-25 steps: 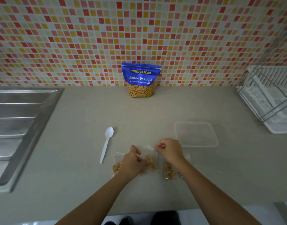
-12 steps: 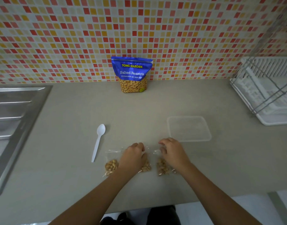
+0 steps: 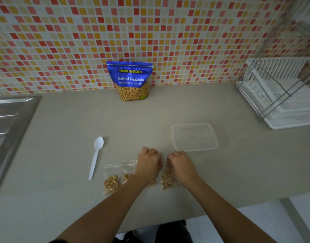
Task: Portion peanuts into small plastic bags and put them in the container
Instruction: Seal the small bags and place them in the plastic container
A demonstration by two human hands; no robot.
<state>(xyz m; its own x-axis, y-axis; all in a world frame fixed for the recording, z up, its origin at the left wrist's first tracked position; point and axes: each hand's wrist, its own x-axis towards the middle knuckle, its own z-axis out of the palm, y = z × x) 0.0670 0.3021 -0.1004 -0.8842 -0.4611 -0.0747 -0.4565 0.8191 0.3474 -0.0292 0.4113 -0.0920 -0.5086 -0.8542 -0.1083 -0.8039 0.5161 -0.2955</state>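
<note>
Several small clear bags of peanuts lie in a row near the counter's front edge. The leftmost bag [image 3: 111, 181] and the one beside it [image 3: 127, 173] lie free. My left hand [image 3: 148, 161] is curled knuckles-up over the top of a third bag [image 3: 152, 183], which it mostly hides. My right hand [image 3: 182, 164] is curled the same way over the top of the rightmost bag [image 3: 166, 179]. The clear rectangular container [image 3: 194, 137] sits just beyond my right hand with nothing in it. The blue Salted Peanuts pack [image 3: 131, 79] stands against the tiled wall.
A white plastic spoon [image 3: 96, 155] lies left of the bags. A steel sink drainboard [image 3: 10, 128] fills the left side. A white dish rack [image 3: 282, 99] stands at the back right. The counter's front edge [image 3: 238, 203] runs just behind my forearms.
My hands left the top of one bag, which they pinched together, and each settled on its own bag. Their fingers have since curled, and the hands sit closer together.
</note>
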